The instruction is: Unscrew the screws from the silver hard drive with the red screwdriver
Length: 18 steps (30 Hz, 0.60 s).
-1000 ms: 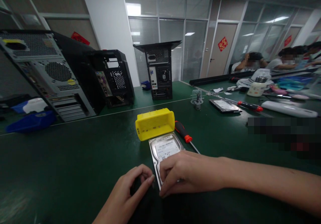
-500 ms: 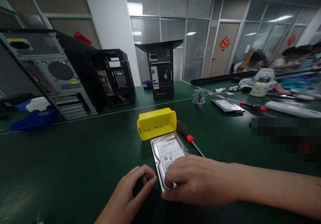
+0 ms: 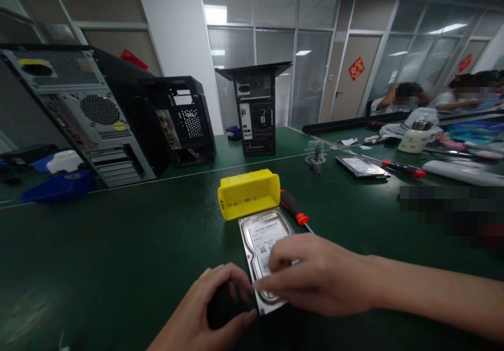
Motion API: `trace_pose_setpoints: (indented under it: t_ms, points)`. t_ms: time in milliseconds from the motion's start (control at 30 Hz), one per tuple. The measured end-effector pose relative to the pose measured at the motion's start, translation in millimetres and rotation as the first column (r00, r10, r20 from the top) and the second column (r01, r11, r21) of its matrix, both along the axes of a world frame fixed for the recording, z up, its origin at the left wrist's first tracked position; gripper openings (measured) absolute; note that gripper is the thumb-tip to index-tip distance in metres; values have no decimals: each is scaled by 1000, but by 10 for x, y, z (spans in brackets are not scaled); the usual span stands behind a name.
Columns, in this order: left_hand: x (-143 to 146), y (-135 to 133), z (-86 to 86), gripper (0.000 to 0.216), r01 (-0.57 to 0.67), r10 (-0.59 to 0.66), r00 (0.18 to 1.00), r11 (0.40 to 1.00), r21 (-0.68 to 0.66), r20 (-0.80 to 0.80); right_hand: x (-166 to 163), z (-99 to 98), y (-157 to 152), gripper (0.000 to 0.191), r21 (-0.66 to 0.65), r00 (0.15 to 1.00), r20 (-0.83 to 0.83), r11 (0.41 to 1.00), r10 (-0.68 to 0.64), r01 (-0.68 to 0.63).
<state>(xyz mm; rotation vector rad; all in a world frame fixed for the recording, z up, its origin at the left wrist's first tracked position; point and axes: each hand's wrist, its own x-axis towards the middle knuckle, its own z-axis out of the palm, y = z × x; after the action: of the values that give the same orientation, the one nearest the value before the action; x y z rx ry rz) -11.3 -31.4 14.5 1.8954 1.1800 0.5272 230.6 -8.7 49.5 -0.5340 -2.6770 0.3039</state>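
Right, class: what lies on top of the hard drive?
The right hand rests on the near half of the hard drive, fingers on its white label. The left hand curls at the near corner. The surface beneath the right hand is hidden.

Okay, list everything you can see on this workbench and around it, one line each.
hard drive: one, silver, near edge, under the right hand
bin: one, yellow, just behind the hard drive
screwdriver: one, black and red handle, right of the bin
second hard drive: one, silver, far right
second screwdriver: one, red and black, beside it
jar: one, clear, mid-table
computer cases: three, black and grey, back left and centre
table: one, dark green
people: two, seated far right
left hand: curled round a dark object
right hand: fingers on the hard drive
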Motion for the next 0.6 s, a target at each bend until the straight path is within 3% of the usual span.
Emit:
trace_pose_setpoints:
  t_ms: [67, 100, 167, 233, 300, 367, 467, 600]
  points:
    - [8, -11, 19, 18, -10, 10, 1000, 1000, -12, -6, 127, 102, 153, 28, -60, 962, -45, 962, -271, 268]
    - [16, -11, 25, 20, -16, 15, 1000, 1000, -20, -4, 205, 133, 249, 31, -84, 905, -44, 904, -423, 419]
    - [39, 0, 31, 25, -19, 20, 1000, 999, -39, 7, 351, 132, 448, 33, -109, 742, 16, 737, -670, 667]
    - [70, 24, 30, 30, -13, 14, 1000, 998, -53, 7, 437, 59, 607, 34, -133, 602, 111, 588, -791, 798]
    - [102, 52, 27, 28, 16, -16, 1000, 998, -55, 2, 437, -38, 701, 35, -176, 525, 204, 496, -826, 850]
    - [127, 74, 22, 23, 44, -44, 999, 998, -52, 2, 381, -110, 743, 34, -238, 512, 272, 459, -815, 856]
    - [139, 85, 2, 17, 48, -48, 999, 998, -35, 12, 324, -115, 760, 33, -366, 570, 291, 461, -769, 809]
    - [112, 88, -56, 16, 55, -55, 997, 998, 3, 50, 449, 54, 711, 30, -564, 638, 164, 460, -752, 686]
